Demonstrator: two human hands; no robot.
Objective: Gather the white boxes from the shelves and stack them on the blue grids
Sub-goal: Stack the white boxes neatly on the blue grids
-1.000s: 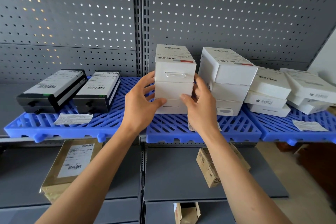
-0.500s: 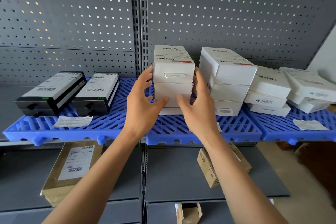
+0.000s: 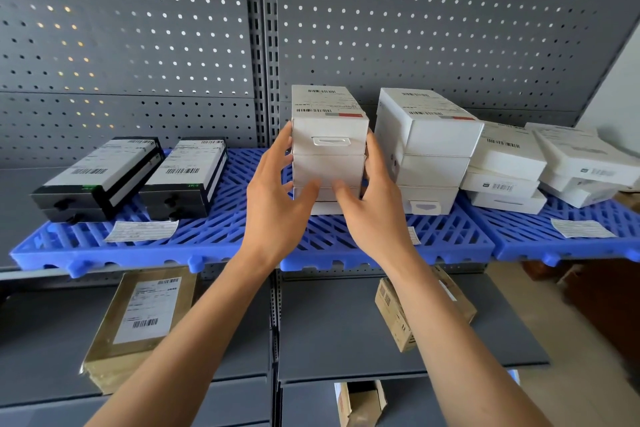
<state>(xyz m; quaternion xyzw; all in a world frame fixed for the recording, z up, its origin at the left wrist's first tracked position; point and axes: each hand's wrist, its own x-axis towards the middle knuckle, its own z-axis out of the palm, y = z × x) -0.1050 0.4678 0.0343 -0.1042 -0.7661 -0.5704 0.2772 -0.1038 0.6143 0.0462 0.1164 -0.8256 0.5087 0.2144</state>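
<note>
Both hands (image 3: 277, 198) (image 3: 374, 204) slide higher, fingers (image 3: 372, 152) clasping the white stack (image 3: 329, 163); uneven squeeze could topple its top box (image 3: 327, 121).

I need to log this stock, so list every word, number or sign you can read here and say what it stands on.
No text can be read.
White boxes: barcodes and print on the top labels, too blurred.
Black boxes: barcodes and print, too small.
Paper slips on the blue grids: lines of print, unreadable.
Brown parcel on the lower shelf: label with barcodes, unreadable.
Small cardboard box: dark markings, blurred.
</note>
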